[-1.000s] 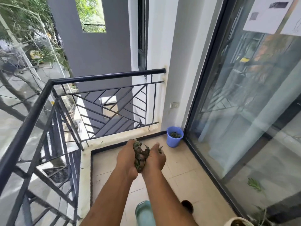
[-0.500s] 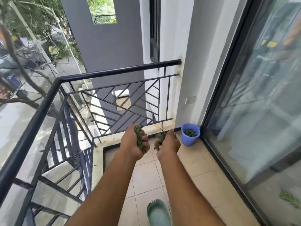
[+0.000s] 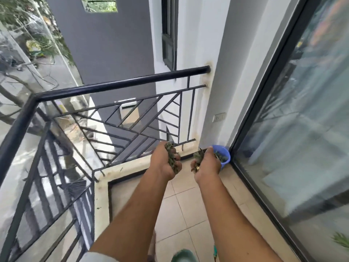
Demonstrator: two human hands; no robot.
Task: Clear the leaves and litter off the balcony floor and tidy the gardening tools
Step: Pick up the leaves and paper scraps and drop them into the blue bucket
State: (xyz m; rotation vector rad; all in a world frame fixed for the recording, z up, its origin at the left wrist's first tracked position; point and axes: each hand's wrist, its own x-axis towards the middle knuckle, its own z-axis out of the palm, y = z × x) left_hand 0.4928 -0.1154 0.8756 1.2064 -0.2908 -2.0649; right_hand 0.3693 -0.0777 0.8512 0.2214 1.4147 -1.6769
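Both my arms reach forward over the tiled balcony floor (image 3: 188, 208). My left hand (image 3: 164, 163) grips a clump of dry green-brown leaves (image 3: 171, 156) that pokes out between its fingers. My right hand (image 3: 207, 165) holds a second clump of leaves (image 3: 197, 157), just in front of a small blue bucket (image 3: 225, 157) in the far corner. The bucket has leaf litter inside and my right hand partly hides it.
A black metal railing (image 3: 120, 85) on a pale curb (image 3: 102, 188) closes the left and far sides. A glass sliding door (image 3: 294, 129) in a dark frame runs along the right. A green rounded object (image 3: 182, 257) shows at the bottom edge. A wall socket (image 3: 219, 117) sits above the bucket.
My hands have parted, each keeping its own clump of leaves, and have moved forward toward the blue bucket. The view has moved closer to the far corner.
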